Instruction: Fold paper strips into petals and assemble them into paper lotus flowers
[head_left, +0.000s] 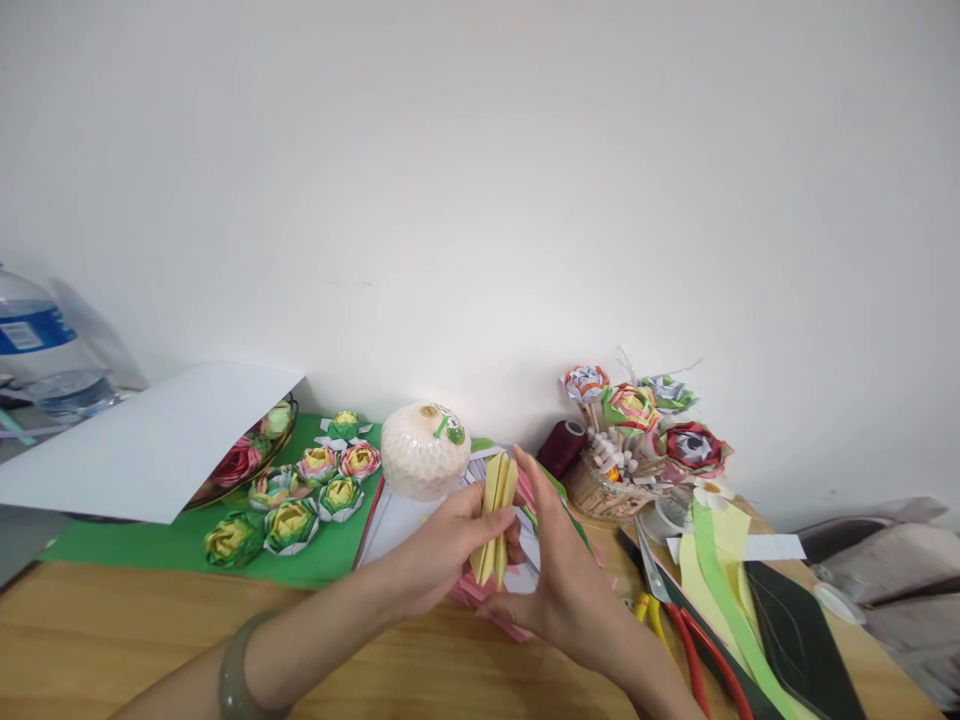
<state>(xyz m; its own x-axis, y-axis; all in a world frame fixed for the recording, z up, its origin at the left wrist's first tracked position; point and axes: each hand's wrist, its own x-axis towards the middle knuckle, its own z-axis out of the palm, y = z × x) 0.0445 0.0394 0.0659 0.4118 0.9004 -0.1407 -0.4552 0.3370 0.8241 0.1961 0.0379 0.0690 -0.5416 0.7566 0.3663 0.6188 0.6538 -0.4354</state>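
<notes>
My left hand (450,545) is closed round a bundle of folded yellow paper strips (496,515), its thumb lying across the front. The bundle stands upright, narrow and long. Just to its right is my right hand (559,580), fingers stretched up and thumb apart below, close beside the bundle; whether it touches the paper is hard to tell. Beneath the hands lie white sheets (386,515) and pink folded paper (516,628), partly hidden by the hands.
Paper flowers (292,524) sit on a green sheet (127,540) at left. Behind stands a patterned white round jar (424,450). To the right are a basket (607,490) of paper flowers, a maroon thread spool (562,447), red-handled scissors (694,655) and green paper strips (724,590).
</notes>
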